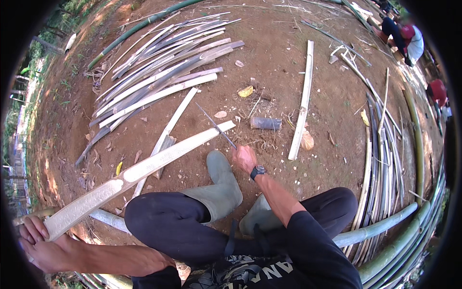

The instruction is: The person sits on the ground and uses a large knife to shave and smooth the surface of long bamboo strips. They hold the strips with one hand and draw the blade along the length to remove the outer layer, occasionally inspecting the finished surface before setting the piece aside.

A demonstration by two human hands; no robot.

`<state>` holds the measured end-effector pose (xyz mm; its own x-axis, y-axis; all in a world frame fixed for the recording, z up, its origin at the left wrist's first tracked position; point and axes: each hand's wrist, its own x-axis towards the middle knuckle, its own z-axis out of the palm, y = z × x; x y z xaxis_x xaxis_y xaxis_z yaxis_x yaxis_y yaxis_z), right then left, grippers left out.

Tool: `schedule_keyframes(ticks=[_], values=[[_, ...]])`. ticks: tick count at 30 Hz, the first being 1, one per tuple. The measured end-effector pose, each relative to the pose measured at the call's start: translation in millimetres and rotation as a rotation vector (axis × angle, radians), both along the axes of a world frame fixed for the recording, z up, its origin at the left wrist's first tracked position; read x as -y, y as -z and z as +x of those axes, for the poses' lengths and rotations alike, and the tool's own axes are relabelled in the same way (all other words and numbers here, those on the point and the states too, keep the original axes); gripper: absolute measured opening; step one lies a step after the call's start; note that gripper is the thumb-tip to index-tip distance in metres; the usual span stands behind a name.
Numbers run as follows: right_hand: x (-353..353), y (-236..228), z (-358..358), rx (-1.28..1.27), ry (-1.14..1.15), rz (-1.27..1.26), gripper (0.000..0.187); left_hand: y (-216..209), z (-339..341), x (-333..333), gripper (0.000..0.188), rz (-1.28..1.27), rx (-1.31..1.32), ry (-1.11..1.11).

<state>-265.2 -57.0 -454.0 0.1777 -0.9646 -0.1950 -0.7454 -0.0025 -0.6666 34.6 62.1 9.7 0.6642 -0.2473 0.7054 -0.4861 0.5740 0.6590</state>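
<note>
A long split bamboo strip (149, 165) slants across in front of me, its pale hollow inner side facing up. My left hand (47, 243) is closed round its near end at the lower left. In my right hand (244, 158) is a knife (219, 127) with a long, thin dark blade; the fingers are wrapped round its handle, which they hide. The blade crosses the far end of the strip, and I cannot tell how deep it sits. Another split strip (175, 120) lies on the ground under the held one.
Split bamboo strips (159, 72) are heaped at the far left, more (378, 168) at the right. A short dark bamboo piece (265, 123) and a single split length (303, 101) lie ahead. Whole green poles (394, 250) stretch along the lower right. Another person (402, 38) sits at the far right.
</note>
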Motion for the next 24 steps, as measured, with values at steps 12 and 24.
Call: schedule_keyframes(ticks=[12,24], values=[[1.7,24.2,-11.8,0.041,0.058,-0.003,0.037,0.2,-1.3,9.3,0.026,0.094,0.138,-0.289],[14.9,48.7,-39.8,-0.038,0.054,0.099,0.031,-4.8,-23.6,23.9,0.031,-0.045,0.057,-0.174]])
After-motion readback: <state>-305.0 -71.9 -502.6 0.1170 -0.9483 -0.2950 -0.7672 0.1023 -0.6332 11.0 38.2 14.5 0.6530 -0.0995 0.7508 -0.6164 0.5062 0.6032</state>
